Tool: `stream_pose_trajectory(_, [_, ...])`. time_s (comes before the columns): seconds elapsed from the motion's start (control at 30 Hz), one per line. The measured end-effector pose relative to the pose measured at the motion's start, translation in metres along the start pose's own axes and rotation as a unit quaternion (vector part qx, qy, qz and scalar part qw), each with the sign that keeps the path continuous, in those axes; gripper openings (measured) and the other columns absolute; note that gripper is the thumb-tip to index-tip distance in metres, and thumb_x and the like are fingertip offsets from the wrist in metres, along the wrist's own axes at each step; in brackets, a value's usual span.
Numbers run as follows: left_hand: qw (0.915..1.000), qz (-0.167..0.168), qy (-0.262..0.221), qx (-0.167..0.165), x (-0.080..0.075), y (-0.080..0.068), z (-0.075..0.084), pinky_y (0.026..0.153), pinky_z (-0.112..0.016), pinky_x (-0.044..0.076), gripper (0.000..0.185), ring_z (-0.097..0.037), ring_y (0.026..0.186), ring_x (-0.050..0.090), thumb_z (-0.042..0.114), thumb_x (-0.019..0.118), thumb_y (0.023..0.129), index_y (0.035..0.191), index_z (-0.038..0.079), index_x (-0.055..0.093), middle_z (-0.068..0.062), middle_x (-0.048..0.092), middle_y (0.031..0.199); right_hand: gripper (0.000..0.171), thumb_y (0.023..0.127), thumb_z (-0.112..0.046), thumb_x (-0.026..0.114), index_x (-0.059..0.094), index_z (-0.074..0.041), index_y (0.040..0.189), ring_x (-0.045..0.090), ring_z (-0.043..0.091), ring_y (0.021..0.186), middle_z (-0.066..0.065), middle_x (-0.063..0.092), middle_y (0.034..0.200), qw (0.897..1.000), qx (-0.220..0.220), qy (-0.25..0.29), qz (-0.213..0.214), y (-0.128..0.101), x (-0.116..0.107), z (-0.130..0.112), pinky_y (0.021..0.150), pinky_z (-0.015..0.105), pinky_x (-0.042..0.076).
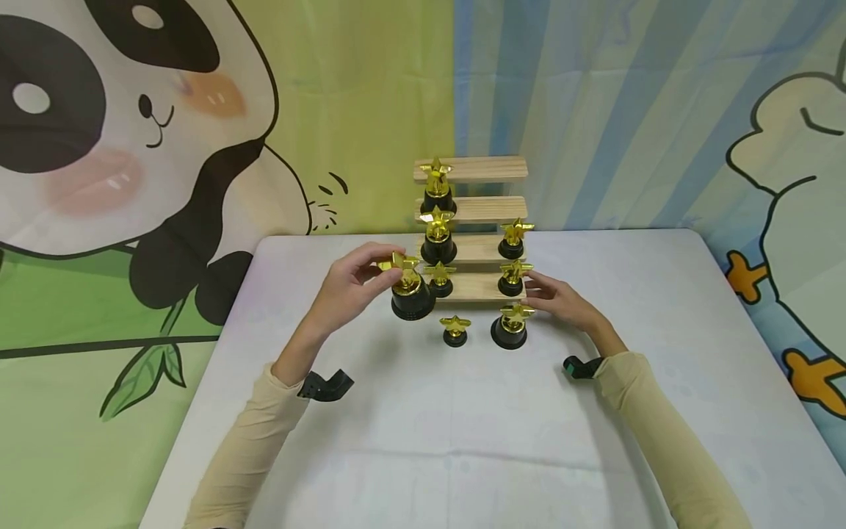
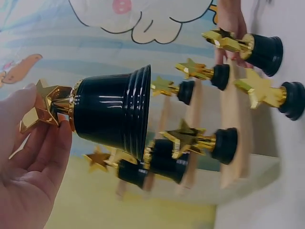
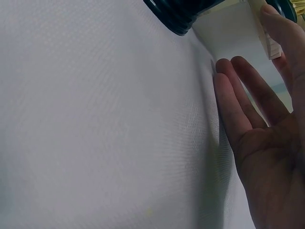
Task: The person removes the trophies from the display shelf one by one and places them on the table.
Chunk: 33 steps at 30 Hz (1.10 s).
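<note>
A large trophy with a gold star and a black base point(image 1: 413, 300) hangs tilted in my left hand point(image 1: 353, 283), left of the wooden step rack. In the left wrist view, my thumb and fingers pinch its gold star point(image 2: 38, 112). My right hand point(image 1: 562, 301) is at the right end of the rack's lowest step point(image 1: 472, 288). Its thumb and index finger lie on either side of the board end point(image 3: 271, 45); the other fingers extend straight. Beside that hand, a small trophy point(image 1: 511, 283) stands on the step. Another small trophy point(image 1: 440, 283) is at its left end.
Higher on the rack stand two larger trophies point(image 1: 438, 250) point(image 1: 438, 198) at left and a small trophy point(image 1: 512, 246) at right. On the white table point(image 1: 449, 411), a small trophy point(image 1: 454, 336) and a bigger trophy point(image 1: 509, 333) stand before the rack. A printed cloth point(image 1: 370, 95) hangs behind.
</note>
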<state>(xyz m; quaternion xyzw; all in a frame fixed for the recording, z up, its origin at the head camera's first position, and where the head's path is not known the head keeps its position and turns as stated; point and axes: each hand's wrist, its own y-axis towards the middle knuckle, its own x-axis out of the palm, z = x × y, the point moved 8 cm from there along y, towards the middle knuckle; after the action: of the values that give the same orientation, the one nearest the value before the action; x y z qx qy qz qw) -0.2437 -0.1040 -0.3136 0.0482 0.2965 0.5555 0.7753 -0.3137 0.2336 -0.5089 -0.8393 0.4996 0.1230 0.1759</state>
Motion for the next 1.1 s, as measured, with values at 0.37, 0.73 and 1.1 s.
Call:
stream_pose_trajectory(0.37, [0.9972,-0.050,-0.010,-0.054,0.025,-0.031,-0.059,0.085,-0.022,0.056,0.031,-0.010,0.099,0.063,0.016,0.067,0.092,0.122,0.010,0.064,-0.005,0.065,0.116,0.074,0.096,-0.021,0.062,0.020,-0.004,0.154,0.042,0.044,0.136,0.029,0.038,0.148,1.000,-0.007,0.004,-0.002,0.002,0.001,-0.002,0.108,0.053,0.042])
stream_pose_trajectory(0.73, [0.9915,-0.063,-0.042,-0.106,0.046,-0.058,-0.108,0.090,-0.027,0.057,0.033,-0.007,0.104,0.062,0.012,0.069,0.090,0.122,0.008,0.064,-0.008,0.065,0.120,0.075,0.095,-0.021,0.063,0.019,-0.004,0.154,0.042,0.044,0.136,0.029,0.039,0.148,1.000,-0.002,0.006,0.001,0.002,0.000,0.001,0.107,0.052,0.044])
stream_pose_trajectory(1.1, [0.9927,-0.050,-0.050,-0.097,0.054,-0.067,-0.122,0.090,-0.026,0.057,0.030,-0.003,0.105,0.062,0.014,0.071,0.089,0.118,0.009,0.066,-0.010,0.066,0.117,0.075,0.095,-0.022,0.063,0.019,-0.005,0.154,0.041,0.045,0.136,0.029,0.038,0.149,1.000,0.001,0.008,0.003,0.000,0.000,0.001,0.108,0.055,0.042])
